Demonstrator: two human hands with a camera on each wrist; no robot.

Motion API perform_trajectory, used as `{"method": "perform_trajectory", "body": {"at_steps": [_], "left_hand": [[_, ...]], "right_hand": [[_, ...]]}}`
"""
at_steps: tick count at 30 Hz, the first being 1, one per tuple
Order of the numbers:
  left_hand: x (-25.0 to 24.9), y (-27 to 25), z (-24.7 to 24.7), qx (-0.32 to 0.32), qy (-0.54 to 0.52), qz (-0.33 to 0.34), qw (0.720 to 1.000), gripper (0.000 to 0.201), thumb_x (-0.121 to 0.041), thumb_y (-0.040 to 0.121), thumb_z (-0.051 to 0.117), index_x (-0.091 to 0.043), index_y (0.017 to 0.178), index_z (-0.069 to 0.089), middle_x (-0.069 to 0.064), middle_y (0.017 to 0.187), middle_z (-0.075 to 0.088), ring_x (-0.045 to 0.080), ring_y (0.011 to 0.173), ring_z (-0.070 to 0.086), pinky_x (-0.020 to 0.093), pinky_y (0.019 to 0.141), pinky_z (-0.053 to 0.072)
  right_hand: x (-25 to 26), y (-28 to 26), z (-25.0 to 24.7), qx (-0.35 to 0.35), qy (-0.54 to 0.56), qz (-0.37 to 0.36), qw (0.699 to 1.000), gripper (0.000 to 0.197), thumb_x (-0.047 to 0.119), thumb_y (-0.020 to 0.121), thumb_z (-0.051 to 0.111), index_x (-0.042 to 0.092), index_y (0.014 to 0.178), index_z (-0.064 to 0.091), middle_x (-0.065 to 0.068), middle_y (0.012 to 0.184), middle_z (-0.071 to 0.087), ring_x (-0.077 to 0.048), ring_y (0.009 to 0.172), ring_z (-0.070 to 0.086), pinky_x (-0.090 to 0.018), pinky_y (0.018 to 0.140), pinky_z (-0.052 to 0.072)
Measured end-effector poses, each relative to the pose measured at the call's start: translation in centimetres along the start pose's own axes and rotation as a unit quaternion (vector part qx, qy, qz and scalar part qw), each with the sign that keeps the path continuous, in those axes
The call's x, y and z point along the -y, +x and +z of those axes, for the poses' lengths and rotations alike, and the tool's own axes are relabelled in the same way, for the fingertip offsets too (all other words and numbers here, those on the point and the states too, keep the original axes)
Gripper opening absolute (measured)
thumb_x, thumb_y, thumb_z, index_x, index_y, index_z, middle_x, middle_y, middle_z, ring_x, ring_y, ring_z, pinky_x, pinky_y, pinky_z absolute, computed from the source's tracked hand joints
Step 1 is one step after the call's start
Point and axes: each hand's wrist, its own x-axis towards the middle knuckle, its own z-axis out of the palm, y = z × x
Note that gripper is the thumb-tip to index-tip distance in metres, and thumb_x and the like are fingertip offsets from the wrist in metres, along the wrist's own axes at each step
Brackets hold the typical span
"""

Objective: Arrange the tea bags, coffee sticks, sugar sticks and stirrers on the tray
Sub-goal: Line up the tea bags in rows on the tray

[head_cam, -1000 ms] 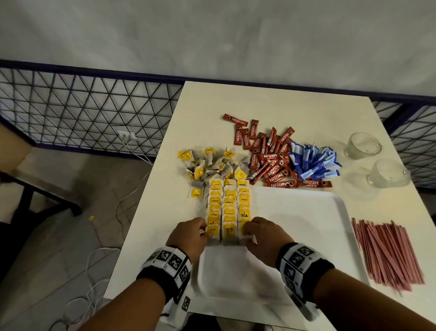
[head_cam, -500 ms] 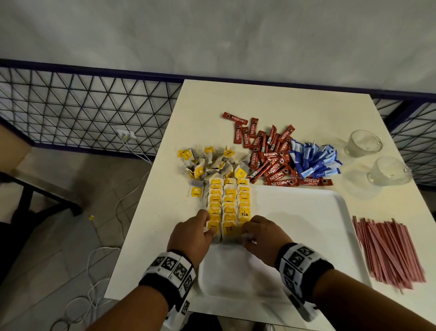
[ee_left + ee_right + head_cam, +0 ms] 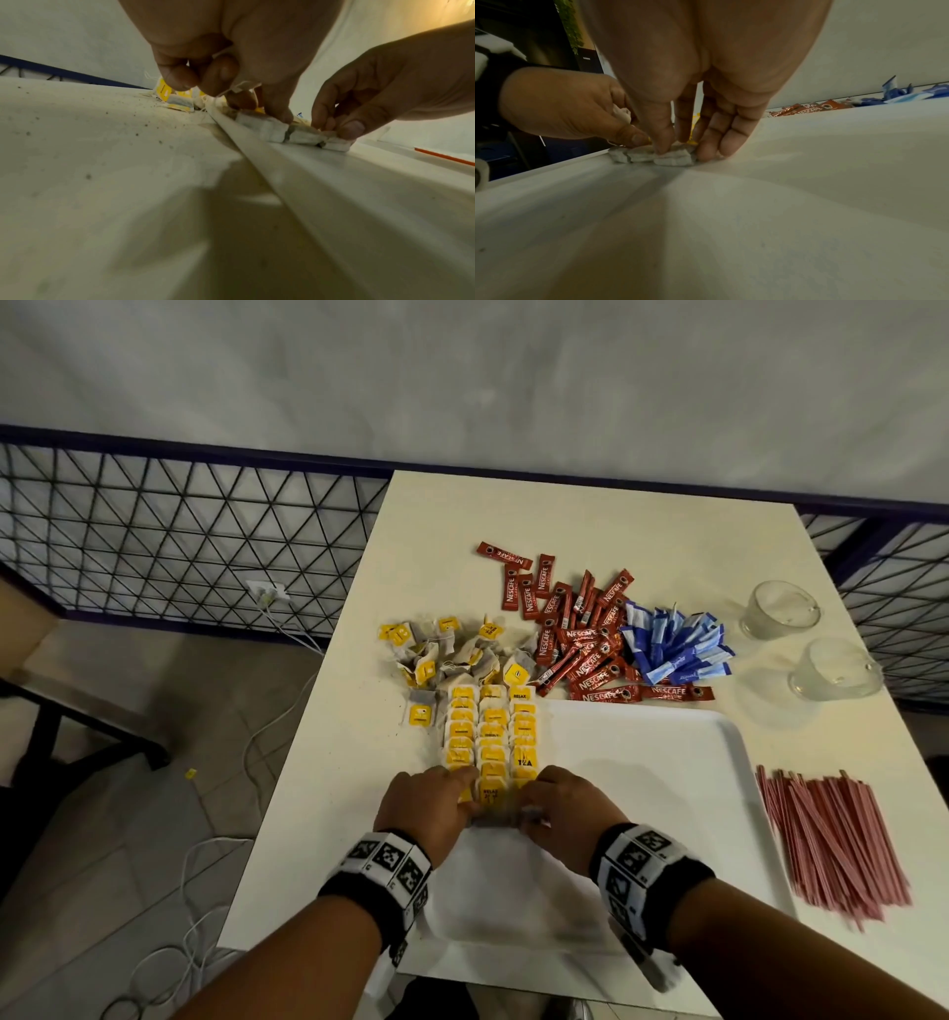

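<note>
Three rows of tea bags (image 3: 492,737) with yellow tags run down the left side of the white tray (image 3: 642,762), and both hands sit at the near end of those rows, covering the nearest bags from the head view. The left hand (image 3: 429,806) has its fingers curled; the left wrist view shows a bit of string and white paper caught between thumb and fingers, though exactly what it belongs to is hard to make out. The right hand (image 3: 567,811) rests with nearly straight fingers (image 3: 727,138) pressing down beside the end bags, thumb on top of one. A loose heap of tea bags (image 3: 452,654) lies on the table (image 3: 359,762) just beyond the tray's far left corner, coffee sticks (image 3: 580,639) and blue sugar sticks (image 3: 672,644) beside it. Red stirrers (image 3: 832,834) lie right of the tray, blurred at their near ends. Two glass cups (image 3: 806,639) stand far right.
</note>
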Motion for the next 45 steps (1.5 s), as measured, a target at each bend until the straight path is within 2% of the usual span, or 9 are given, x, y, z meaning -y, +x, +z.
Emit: {"method": "perform_trajectory", "body": {"at_steps": [4,9,15,21,27,31,36,41,45], "left_hand": [[0.3,-0.9,-1.1,-0.105,-0.332,-0.048,0.936,0.045,-0.056,0.084,0.058,-0.022,0.113,0.06,0.0,0.098,0.067,0.02,0.089,0.063,0.027,0.075,0.05],[-0.4,-1.8,-3.5,0.064,-0.861,-0.154,0.48,0.081,-0.074,0.083,0.027,-0.002,0.091,0.061,0.015,0.069,0.058,0.023,0.05,0.049,0.027,0.051,0.043],[-1.3,-2.4,-4.2,0.086,-0.915,-0.086,0.385,0.086,-0.078,0.081,0.025,-0.002,0.1,0.061,0.019,0.084,0.063,0.029,0.068,0.059,0.039,0.062,0.052],[-2.4,-2.7,-4.6,0.082,-0.918,-0.069,0.381,0.086,-0.075,0.071,0.035,-0.001,0.105,0.063,0.021,0.098,0.062,0.032,0.082,0.062,0.047,0.085,0.05],[-3.4,-3.0,-4.8,0.078,-0.921,-0.054,0.378,0.086,-0.075,0.077,0.029,-0.004,0.115,0.058,0.019,0.104,0.064,0.032,0.093,0.062,0.048,0.093,0.049],[-4.0,-3.3,-4.1,-0.038,-0.832,-0.134,0.538,0.05,-0.06,0.093,0.037,-0.019,0.109,0.059,0.009,0.112,0.065,0.03,0.099,0.06,0.04,0.078,0.049],[-3.8,-4.2,-2.8,-0.226,-0.396,0.063,0.888,0.058,-0.054,0.064,0.066,-0.032,0.114,0.047,-0.01,0.118,0.05,0.008,0.109,0.05,0.025,0.089,0.043],[-3.9,-3.6,-3.5,-0.329,-0.209,0.072,0.918,0.024,-0.033,0.082,0.055,-0.015,0.088,0.069,0.001,0.079,0.069,0.024,0.072,0.066,0.027,0.061,0.049],[-3.1,-3.5,-4.4,-0.202,-0.382,0.007,0.902,0.016,-0.024,0.09,0.064,-0.026,0.078,0.074,-0.006,0.068,0.07,0.009,0.071,0.066,0.027,0.07,0.05]], "right_hand": [[0.5,-0.3,-1.7,-0.051,0.033,-0.004,0.998,0.031,0.032,0.086,0.062,0.025,0.115,0.062,0.004,0.11,0.054,-0.015,0.086,0.056,-0.024,0.078,0.044],[3.3,0.0,-4.8,-0.166,0.133,-0.116,0.97,0.017,0.025,0.088,0.063,0.024,0.105,0.068,0.014,0.091,0.054,0.0,0.061,0.048,-0.008,0.062,0.035],[5.5,-0.7,-6.5,-0.176,0.109,-0.215,0.954,0.02,0.025,0.085,0.061,0.023,0.103,0.07,0.009,0.095,0.06,0.006,0.075,0.045,-0.004,0.067,0.035],[5.9,-0.5,-6.9,-0.166,0.104,-0.148,0.969,0.028,0.032,0.081,0.068,0.021,0.107,0.068,0.005,0.103,0.058,-0.004,0.083,0.046,-0.018,0.074,0.04],[5.8,-1.2,-7.5,-0.172,0.116,-0.152,0.966,0.006,0.021,0.081,0.07,0.017,0.085,0.069,0.014,0.088,0.05,0.002,0.072,0.045,-0.005,0.067,0.031],[5.7,-1.8,-8.5,-0.151,0.145,-0.089,0.974,0.009,0.027,0.085,0.066,0.028,0.08,0.059,0.018,0.066,0.053,0.004,0.062,0.05,-0.009,0.057,0.036],[5.9,-1.7,-9.1,-0.147,0.181,-0.035,0.972,0.014,0.019,0.083,0.063,0.028,0.09,0.054,0.013,0.054,0.054,0.002,0.053,0.051,-0.013,0.052,0.033],[6.4,-2.0,-9.2,-0.137,0.168,-0.044,0.975,0.01,0.027,0.079,0.067,0.03,0.085,0.059,0.012,0.064,0.059,0.0,0.059,0.052,-0.015,0.055,0.035],[5.2,-2.4,-9.4,-0.116,0.149,-0.075,0.979,0.019,0.042,0.081,0.069,0.036,0.098,0.064,0.013,0.081,0.056,0.002,0.068,0.046,-0.015,0.06,0.031]]}}
